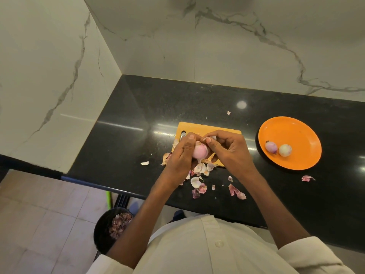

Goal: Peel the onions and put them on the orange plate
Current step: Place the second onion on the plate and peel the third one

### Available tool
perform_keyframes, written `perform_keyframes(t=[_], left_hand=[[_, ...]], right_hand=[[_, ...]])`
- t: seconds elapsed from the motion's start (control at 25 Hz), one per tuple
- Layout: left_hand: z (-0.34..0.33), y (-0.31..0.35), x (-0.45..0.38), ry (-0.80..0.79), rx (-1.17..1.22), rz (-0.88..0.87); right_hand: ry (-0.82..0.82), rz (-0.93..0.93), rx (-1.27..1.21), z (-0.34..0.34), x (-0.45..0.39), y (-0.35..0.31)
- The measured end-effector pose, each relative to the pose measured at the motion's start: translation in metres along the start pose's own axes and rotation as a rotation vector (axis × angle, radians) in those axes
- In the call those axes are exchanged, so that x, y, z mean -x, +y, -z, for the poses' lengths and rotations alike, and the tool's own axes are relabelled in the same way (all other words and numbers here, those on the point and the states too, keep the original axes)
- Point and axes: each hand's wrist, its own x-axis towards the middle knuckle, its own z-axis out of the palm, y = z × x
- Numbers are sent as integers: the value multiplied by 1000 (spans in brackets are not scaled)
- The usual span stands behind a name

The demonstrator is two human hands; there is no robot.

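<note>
I see a home kitchen corner: a polished black stone counter [197,99] meets white marble-veined walls [158,36], a wooden cutting board [207,128] lies on it, and a black bin [102,232] of peelings stands on the tiled floor [39,214].

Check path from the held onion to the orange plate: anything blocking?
Nothing visible does. The onion sits in both hands above the cutting board; bare counter lies between it and the orange plate, which has free room.
</note>
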Motion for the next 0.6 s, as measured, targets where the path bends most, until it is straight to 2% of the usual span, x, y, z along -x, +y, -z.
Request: perform_keyframes(t=[0.16,0.32,0.48,0.6], left_hand=[[0,-5,-1,66,185,62],[3,-9,-3,140,405,139],[2,-4,-1,143,422,158],[3,-6,0,125,323,108]], right_hand=[[73,-125,-89,-7,3,-2],[-4,-229,-204,-15,5,-6],[12,-80,31,-18,7,-6],[-4,62,196,-18,5,-3]])
